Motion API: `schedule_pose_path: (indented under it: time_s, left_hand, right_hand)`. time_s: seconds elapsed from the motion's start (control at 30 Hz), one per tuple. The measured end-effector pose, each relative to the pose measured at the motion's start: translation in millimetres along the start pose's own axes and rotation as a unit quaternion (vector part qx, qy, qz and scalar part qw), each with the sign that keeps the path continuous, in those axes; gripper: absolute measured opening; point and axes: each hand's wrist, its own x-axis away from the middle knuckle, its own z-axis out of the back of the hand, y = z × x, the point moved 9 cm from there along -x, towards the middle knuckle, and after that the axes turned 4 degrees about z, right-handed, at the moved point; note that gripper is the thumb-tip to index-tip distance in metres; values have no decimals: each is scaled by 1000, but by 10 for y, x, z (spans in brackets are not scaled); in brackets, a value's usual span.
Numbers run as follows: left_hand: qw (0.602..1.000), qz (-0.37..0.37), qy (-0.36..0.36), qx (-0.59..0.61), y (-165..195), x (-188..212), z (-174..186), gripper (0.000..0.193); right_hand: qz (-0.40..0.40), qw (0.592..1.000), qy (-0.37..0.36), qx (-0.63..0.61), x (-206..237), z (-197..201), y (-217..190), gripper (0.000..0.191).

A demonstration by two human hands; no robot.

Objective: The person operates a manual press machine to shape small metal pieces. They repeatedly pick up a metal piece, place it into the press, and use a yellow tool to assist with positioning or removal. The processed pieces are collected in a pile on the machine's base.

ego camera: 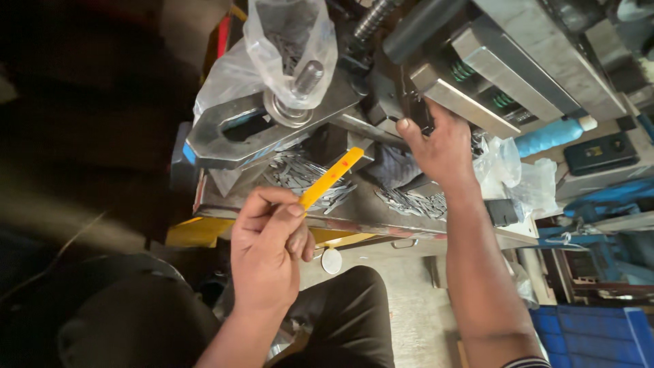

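A thin yellow plastic strip (332, 177) sits near the middle of the view, pinched at its near end between thumb and fingers of the left hand (268, 242). Its far end angles up and right, over a heap of small flat grey metal pieces (303, 178) on the steel worktop (368, 215) of a press machine.

To the right, the right hand (439, 146) reaches further in, its fingers curled against the lower edge of the press die block (463, 95), thumb on a dark part beside it. Whether it grips anything cannot be told. A second scatter of metal pieces (415, 201) lies just below that hand.

Further left, a heavy steel clamp arm (272, 123) with a threaded bolt (306, 76) holds the tooling, and a clear plastic bag (286, 48) hangs over the bolt.

The likely danger is the right hand: its fingers lie right at the die, so any stroke of the press could crush them. The thin pieces probably have sharp edges that could cut. The bendy strip could slip and flick pieces off the worktop onto the person's lap.
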Motion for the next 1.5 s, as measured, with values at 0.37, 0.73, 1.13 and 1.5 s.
schedule_pose_path:
  time_s: [0.37, 0.73, 1.13, 1.5]
  left_hand:
    - [1000, 18, 10, 8, -21, -12, 9, 3]
    - [999, 23, 22, 16, -21, -12, 41, 5]
    - [1000, 12, 2, 19, 1, -12, 2, 3]
    - [1000, 10, 13, 12, -24, -17, 68, 7]
  right_hand:
    - [36, 999, 0, 13, -29, -44, -170, 65]
    - [46, 999, 0, 26, -26, -66, -106, 59]
    - [59, 997, -23, -45, -7, 34, -3, 65]
    - [-181, 962, -199, -45, 15, -325, 817, 71]
